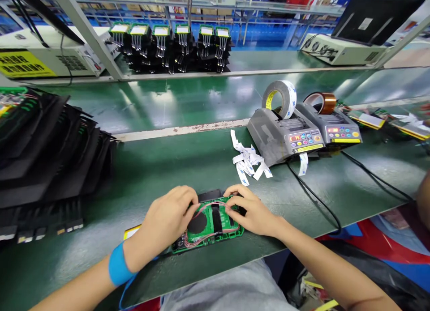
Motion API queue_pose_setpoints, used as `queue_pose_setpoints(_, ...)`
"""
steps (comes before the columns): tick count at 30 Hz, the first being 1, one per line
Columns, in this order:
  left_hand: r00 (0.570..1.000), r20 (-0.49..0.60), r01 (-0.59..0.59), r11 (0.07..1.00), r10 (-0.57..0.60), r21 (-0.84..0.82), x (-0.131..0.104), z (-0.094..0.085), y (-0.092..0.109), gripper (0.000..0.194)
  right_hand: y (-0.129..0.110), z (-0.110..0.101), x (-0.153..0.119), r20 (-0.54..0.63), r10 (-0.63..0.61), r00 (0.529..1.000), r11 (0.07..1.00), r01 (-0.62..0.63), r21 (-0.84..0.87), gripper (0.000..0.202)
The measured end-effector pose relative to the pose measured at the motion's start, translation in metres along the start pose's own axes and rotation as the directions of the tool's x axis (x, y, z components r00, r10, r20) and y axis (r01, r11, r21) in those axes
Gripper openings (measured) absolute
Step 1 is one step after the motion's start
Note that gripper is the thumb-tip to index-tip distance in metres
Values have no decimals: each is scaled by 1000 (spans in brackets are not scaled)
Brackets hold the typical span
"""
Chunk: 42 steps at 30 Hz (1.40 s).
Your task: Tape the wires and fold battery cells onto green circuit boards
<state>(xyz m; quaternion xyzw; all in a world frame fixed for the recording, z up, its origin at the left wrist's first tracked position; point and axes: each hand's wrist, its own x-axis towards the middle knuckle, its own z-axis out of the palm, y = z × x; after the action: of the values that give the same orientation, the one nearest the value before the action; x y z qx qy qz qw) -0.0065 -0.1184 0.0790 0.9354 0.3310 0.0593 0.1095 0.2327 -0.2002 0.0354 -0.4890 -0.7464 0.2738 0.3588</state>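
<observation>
A green circuit board [209, 223] lies on the bench in front of me, with a round black pad [197, 223] and a black strip [217, 219] on it. Thin pink wires [211, 203] arch over its far edge, and more of them run along the near edge. My left hand [168, 218], with a blue wristband [120, 264], pinches the wires at the board's left side. At the right side, the thumb and fingers of my right hand [252, 211] close on the same wires. A yellow-edged piece [130, 232] shows partly behind my left wrist.
Stacked black sheets with boards [50, 145] stand at left. Cut white tape strips [250, 162] lie near two tape dispensers [285, 134] at right, whose black cables [319, 201] cross the bench. More board stacks [171, 47] line the shelf behind. Part of another person shows at far right.
</observation>
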Motion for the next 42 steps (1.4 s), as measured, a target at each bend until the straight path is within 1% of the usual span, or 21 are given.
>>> queue_pose_setpoints(2, 990, 2, 141, 977, -143, -158, -6, -6, -18, 17, 0, -1, 1, 12, 28, 1000, 999, -29, 27, 7)
queue_pose_setpoints(3, 976, 13, 213, 954, -215, -210, -10, -9, -27, 20, 0, -2, 2, 17, 34, 999, 999, -35, 40, 10)
queue_pose_setpoints(4, 962, 7, 268, 935, -274, -231, -12, -12, -34, 23, 0, -3, 2, 22, 41, 999, 998, -42, 50, 15)
queue_pose_setpoints(6, 945, -83, 295, 934, -317, -202, -13, -18, -40, 25, 0, -6, 3, 35, 71, 997, 996, -73, 59, 30)
queue_pose_setpoints(8, 947, -197, 217, 958, -252, -185, -7, -21, -30, 28, -1, -10, 4, 61, 122, 991, 991, -125, 53, 42)
queue_pose_setpoints(9, 960, -209, 148, 971, -187, -190, -2, -22, -21, 33, -1, -11, 5, 78, 145, 986, 988, -148, 46, 46)
queue_pose_setpoints(10, 979, -173, 71, 977, -107, -203, 4, -21, -11, 39, 0, -13, 5, 94, 159, 983, 986, -163, 38, 47)
queue_pose_setpoints(11, 994, -103, 5, 973, -29, -231, 10, -20, -1, 44, 0, -14, 6, 109, 163, 981, 985, -167, 29, 46)
queue_pose_setpoints(13, 995, 56, -63, 950, 84, -306, 21, -18, 13, 42, 2, -16, 7, 124, 157, 980, 987, -160, 16, 40)
queue_pose_setpoints(14, 988, 113, -56, 937, 101, -344, 24, -18, 17, 38, 3, -16, 7, 125, 151, 981, 988, -154, 14, 37)
queue_pose_setpoints(16, 984, 168, 15, 915, 58, -404, 23, -18, 16, 32, 5, -16, 7, 129, 143, 981, 989, -147, 28, 34)
queue_pose_setpoints(18, 989, 144, 83, 901, -23, -426, 15, -20, 8, 29, 8, -15, 5, 135, 148, 980, 986, -157, 53, 34)
queue_pose_setpoints(19, 993, 110, 89, 903, -47, -420, 8, -20, 4, 28, 9, -14, 4, 137, 155, 978, 984, -165, 63, 34)
queue_pose_setpoints(21, 999, 25, 40, 929, -34, -368, -5, -18, -5, 27, 10, -12, 1, 133, 168, 977, 982, -178, 68, 34)
queue_pose_setpoints(23, 999, -15, -46, 958, 44, -282, -16, -14, -10, 28, 11, -9, -1, 113, 171, 979, 983, -177, 53, 32)
queue_pose_setpoints(25, 992, 14, -123, 975, 128, -183, -23, -9, -13, 32, 10, -4, -2, 76, 167, 983, 985, -169, 30, 30)
queue_pose_setpoints(28, 965, 61, -255, 967, 254, 9, -22, -5, -11, 43, 8, 3, -1, 3, 173, 985, 985, -173, -7, 26)
queue_pose_setpoints(31, 912, 117, -409, 892, 393, 194, -13, -6, -5, 45, 4, 9, 3, -47, 200, 979, 977, -202, -62, 24)
queue_pose_setpoints(33, 880, 174, -474, 836, 442, 275, -6, -9, 1, 44, 2, 11, 5, -51, 225, 973, 968, -229, -99, 24)
queue_pose_setpoints(37, 847, 239, -530, 776, 474, 341, 5, -11, 10, 40, -2, 12, 11, -36, 284, 958, 944, -286, -165, 24)
queue_pose_setpoints(42, 853, 238, -522, 770, 464, 367, 8, -3, 13, 35, -3, 13, 13, -31, 306, 951, 932, -307, -192, 24)
